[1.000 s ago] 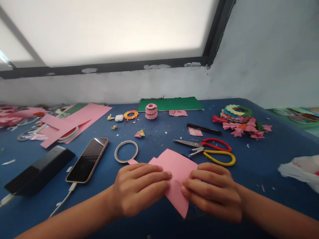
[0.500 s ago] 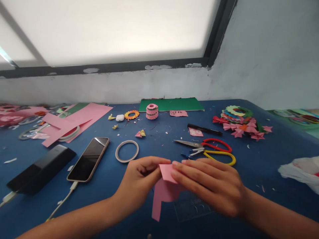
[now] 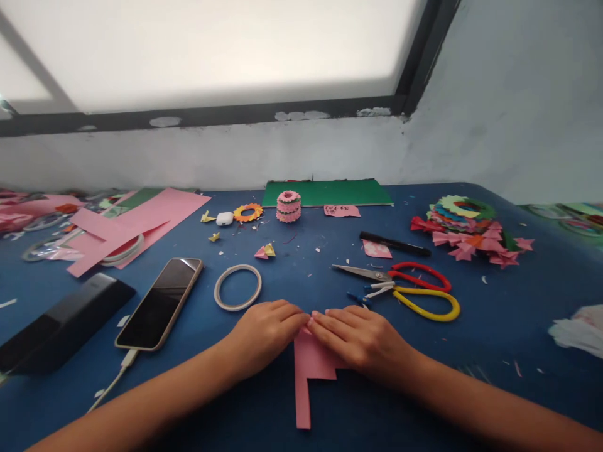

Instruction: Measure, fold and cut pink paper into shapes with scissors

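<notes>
A piece of pink paper [image 3: 315,361] with a narrow strip hanging toward me lies at the front middle of the table. My left hand [image 3: 266,334] is closed on its upper edge, thumb and fingers pinched together. From the other side my right hand [image 3: 365,342] grips the same edge, its fingers bent over the paper and its fingertips almost meeting those of the left. The fingers hide the paper's top part. Just beyond my right hand lie scissors [image 3: 424,292] with one red and one yellow handle. A roll of tape [image 3: 238,287] rests beyond my left hand.
To the left are a phone [image 3: 162,301] on a cable, a black box-like object [image 3: 66,320] and large pink sheets [image 3: 160,220]. Farther back stand a pink paper-ring stack [image 3: 288,207] and a green board [image 3: 339,193]. A black pen [image 3: 394,243] and paper flowers [image 3: 471,229] lie right.
Both hands have come lower and closer together over the pink paper. Its raised folded flap is now mostly covered by my fingers. The view has shifted slightly.
</notes>
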Motion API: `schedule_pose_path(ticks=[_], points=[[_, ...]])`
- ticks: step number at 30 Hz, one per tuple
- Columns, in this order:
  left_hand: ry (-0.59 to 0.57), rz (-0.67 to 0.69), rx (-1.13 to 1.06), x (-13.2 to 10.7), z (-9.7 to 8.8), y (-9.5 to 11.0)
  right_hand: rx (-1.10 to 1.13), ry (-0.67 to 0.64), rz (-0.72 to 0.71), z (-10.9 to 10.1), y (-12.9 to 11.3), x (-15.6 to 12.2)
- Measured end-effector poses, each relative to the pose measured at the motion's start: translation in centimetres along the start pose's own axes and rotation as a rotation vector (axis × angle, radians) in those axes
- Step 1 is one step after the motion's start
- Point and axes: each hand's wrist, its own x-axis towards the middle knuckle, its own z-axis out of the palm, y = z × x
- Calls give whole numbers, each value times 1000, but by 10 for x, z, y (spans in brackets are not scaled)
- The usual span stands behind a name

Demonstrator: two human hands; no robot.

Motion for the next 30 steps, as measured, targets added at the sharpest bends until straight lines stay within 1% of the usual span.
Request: schedule_pose_path(ticks=[3,5,6,7,9,11,12,16,20,22,24,27,30], points=[[2,123,57,0,-6,-4,65,28,54,1,3,-4],[18,172,76,0,-6,-6,154,46,162,4,7,-6],[29,161,66,1,-5,-7,207,48,229,6,9,-7],[41,116,40,2,-3,-8,255,41,296,8,12,-7],[67,-52,-32,3,1,-9,306,7,389,12,15,-6],[78,-208,-90,5,4,-10,312,-38,436,17,18,-4],[65,-251,-111,6,5,-10,312,-57,449,18,18,-3],[-8,-324,-215,9,3,-10,367,-123,494,17,20,2],[-36,-421,-320,11,3,-10,433,-227,612,14,22,12],[-40,-424,-344,10,4,-11,465,-256,594,14,23,16],[-50,-376,-342,9,5,-12,457,-249,508,16,23,17],[-92,-238,-322,8,2,-13,392,-183,346,15,22,12],[-152,-87,-260,7,-4,-15,325,-119,201,9,19,2]])
